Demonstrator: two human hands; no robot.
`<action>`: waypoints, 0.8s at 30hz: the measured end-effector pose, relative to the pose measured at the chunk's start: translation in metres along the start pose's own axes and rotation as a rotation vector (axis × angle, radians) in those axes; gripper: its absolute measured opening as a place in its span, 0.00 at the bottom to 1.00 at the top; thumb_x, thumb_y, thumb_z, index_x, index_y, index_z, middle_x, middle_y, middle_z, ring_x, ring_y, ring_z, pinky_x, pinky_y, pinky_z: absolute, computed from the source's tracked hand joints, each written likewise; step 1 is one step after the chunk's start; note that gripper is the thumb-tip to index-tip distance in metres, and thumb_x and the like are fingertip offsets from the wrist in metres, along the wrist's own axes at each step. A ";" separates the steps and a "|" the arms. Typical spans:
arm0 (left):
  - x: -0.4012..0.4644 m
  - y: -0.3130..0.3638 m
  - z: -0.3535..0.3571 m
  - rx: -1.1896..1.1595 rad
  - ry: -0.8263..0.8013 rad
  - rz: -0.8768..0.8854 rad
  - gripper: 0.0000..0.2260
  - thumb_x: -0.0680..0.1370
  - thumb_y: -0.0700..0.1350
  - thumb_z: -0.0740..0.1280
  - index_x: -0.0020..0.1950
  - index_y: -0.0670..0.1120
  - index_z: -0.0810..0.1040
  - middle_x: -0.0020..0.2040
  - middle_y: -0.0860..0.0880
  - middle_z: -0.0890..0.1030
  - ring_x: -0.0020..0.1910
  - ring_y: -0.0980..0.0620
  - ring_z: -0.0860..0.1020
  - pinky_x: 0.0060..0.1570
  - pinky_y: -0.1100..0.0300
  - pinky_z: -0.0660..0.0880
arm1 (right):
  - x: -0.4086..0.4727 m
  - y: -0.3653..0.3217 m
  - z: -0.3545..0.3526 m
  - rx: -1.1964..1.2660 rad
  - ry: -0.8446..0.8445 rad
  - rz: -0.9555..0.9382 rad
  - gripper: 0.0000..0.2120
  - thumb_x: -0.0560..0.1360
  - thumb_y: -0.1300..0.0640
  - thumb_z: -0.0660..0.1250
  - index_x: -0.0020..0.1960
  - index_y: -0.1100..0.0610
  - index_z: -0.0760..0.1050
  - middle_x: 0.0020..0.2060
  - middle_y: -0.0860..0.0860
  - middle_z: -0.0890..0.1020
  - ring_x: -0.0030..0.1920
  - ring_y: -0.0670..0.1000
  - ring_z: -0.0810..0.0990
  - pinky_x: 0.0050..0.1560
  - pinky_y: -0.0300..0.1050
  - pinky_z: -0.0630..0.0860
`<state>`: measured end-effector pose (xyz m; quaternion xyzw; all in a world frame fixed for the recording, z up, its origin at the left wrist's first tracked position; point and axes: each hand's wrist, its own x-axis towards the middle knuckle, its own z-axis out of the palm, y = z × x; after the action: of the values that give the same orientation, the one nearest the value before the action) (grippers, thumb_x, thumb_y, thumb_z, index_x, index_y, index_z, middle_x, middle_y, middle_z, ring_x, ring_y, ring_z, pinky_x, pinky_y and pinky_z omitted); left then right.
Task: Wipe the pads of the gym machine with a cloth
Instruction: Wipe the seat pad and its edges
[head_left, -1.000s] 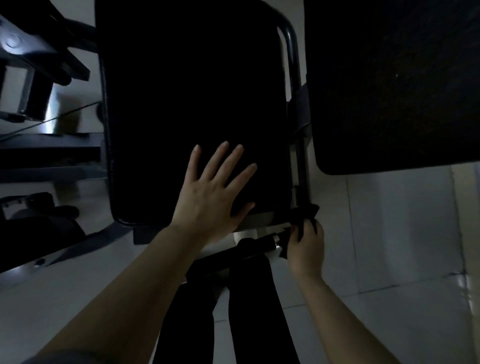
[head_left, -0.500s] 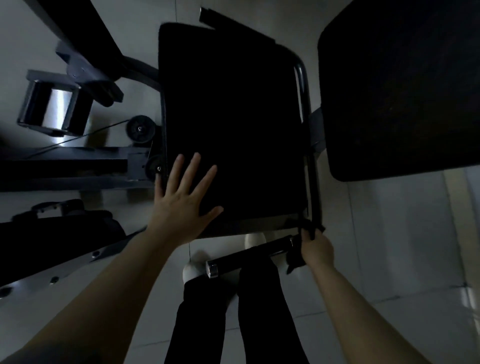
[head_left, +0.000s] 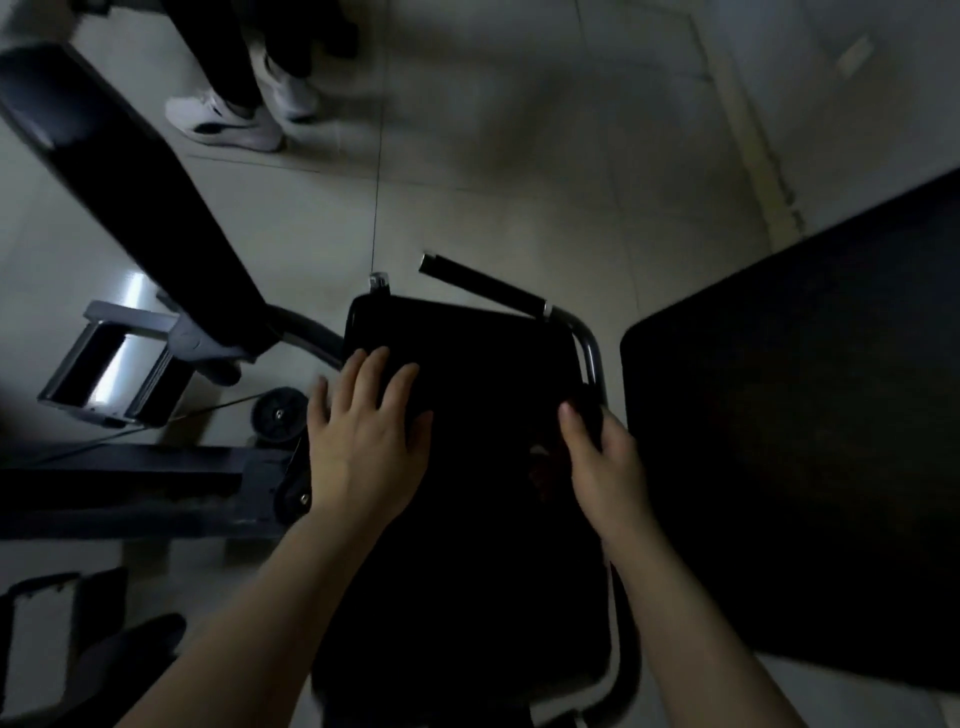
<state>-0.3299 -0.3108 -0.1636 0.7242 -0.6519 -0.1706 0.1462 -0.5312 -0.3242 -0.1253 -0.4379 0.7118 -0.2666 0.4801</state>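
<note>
A pale tiled floor (head_left: 519, 171) carries everything, its grout lines showing faintly in the dim light. On it stand the dark frame (head_left: 130, 488) of the gym machine at the left, a small black pulley wheel (head_left: 279, 414) beside that frame, and a metal bracket (head_left: 111, 364) catching a bright reflection. At the top left, a person's white shoes (head_left: 228, 122) stand on the tiles.

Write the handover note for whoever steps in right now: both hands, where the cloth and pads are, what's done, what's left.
Left hand: open, flat on the centre pad near its left edge.
Right hand: on the pad's right side by the frame tube; the dark cloth seems to be under it, but the grip is too dark to confirm.
Second pad: to the right, untouched now.
Done: cannot tell from this view.
Left: wipe the centre pad, then the second.
</note>
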 end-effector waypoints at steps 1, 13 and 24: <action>0.025 -0.001 0.007 0.012 0.008 -0.046 0.27 0.77 0.59 0.50 0.71 0.50 0.67 0.74 0.46 0.64 0.76 0.45 0.56 0.72 0.39 0.51 | 0.025 -0.010 0.008 -0.053 0.002 -0.035 0.16 0.79 0.46 0.59 0.62 0.51 0.75 0.54 0.48 0.80 0.56 0.49 0.78 0.60 0.50 0.75; 0.117 0.005 0.070 0.229 0.002 -0.468 0.26 0.76 0.58 0.52 0.73 0.53 0.62 0.74 0.48 0.64 0.74 0.47 0.58 0.65 0.46 0.61 | 0.271 -0.075 0.096 -0.469 -0.092 -0.298 0.14 0.80 0.53 0.58 0.60 0.59 0.73 0.59 0.56 0.76 0.60 0.57 0.73 0.50 0.41 0.65; 0.118 0.004 0.068 0.267 -0.063 -0.495 0.26 0.74 0.58 0.53 0.71 0.53 0.65 0.72 0.48 0.65 0.72 0.45 0.60 0.59 0.41 0.69 | 0.304 -0.041 0.096 -0.836 -0.442 -0.591 0.15 0.65 0.71 0.61 0.48 0.56 0.69 0.54 0.51 0.72 0.53 0.56 0.72 0.43 0.47 0.68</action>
<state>-0.3520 -0.4283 -0.2294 0.8686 -0.4760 -0.1363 -0.0171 -0.4750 -0.6071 -0.2672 -0.8174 0.4864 0.0133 0.3083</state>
